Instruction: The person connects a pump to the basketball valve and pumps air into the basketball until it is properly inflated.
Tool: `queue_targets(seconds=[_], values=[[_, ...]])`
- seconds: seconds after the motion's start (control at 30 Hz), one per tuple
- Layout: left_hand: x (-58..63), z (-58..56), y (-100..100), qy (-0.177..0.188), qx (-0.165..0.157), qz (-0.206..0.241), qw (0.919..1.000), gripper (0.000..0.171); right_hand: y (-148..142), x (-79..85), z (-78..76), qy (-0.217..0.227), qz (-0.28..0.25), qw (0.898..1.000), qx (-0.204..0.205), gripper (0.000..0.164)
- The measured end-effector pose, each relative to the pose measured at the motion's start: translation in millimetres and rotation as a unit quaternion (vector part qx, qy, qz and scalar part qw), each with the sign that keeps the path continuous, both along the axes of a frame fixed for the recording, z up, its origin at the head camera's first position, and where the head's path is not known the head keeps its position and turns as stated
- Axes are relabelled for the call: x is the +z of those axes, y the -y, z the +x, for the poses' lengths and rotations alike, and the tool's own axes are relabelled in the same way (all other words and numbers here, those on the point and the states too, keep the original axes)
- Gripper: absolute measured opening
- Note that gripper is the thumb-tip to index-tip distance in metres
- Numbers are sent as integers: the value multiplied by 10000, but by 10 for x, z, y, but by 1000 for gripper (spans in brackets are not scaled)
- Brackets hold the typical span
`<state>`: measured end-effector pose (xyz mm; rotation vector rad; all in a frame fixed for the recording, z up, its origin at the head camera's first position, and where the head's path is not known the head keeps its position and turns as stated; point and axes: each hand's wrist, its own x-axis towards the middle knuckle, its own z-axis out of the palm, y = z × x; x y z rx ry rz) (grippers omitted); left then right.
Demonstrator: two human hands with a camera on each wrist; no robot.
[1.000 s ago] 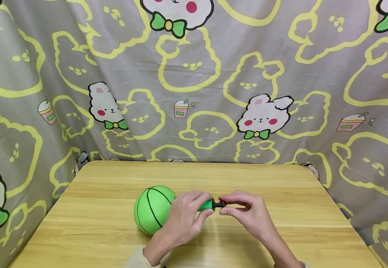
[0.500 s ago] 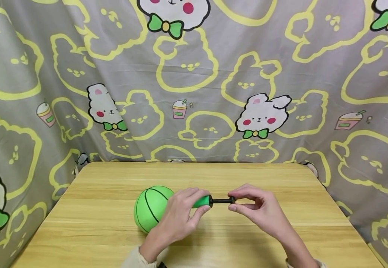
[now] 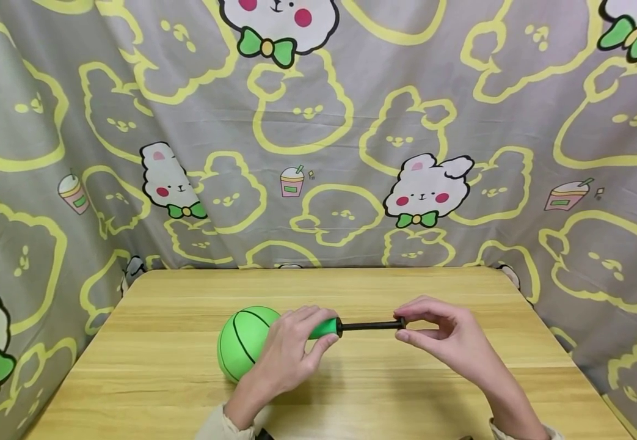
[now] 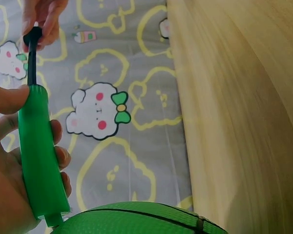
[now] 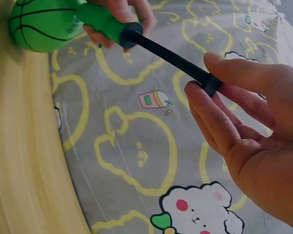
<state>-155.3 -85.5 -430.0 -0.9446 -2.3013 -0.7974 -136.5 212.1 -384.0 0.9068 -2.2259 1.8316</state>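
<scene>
A green ball point(image 3: 243, 342) with black lines, like a small basketball, sits on the table at the left of centre. My left hand point(image 3: 287, 351) curls round the green barrel of a hand pump point(image 4: 41, 151), whose lower end meets the ball in the left wrist view. The needle itself cannot be seen. Between finger and thumb, my right hand point(image 3: 450, 339) pinches the black end of the pump's plunger rod point(image 3: 370, 326). That rod stands far out of the barrel, roughly level, pointing right.
The wooden table point(image 3: 461, 391) runs under both hands. Behind it and at both sides hangs a grey curtain point(image 3: 345, 140) printed with yellow outlines and white rabbits.
My right hand has moved right, drawing the plunger rod out of the barrel from nearly pushed in to long. The left hand and pump barrel have shifted slightly left.
</scene>
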Motion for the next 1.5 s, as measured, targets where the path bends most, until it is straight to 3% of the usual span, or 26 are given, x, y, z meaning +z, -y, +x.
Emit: queue_targets(seconds=[0.4,1.0,1.5], values=[[9,-9,-33,118,-30,36,9999,27,-187,32,13,-38,129,9997,-180,30],[4,60,-69,93,103,138,9998,22,271,-147,-27,-24,-615,9981,39,30],[-14,97,-124,103,-26,-33,9999,25,559,-326,-17,-161,-718,9972,92,30]])
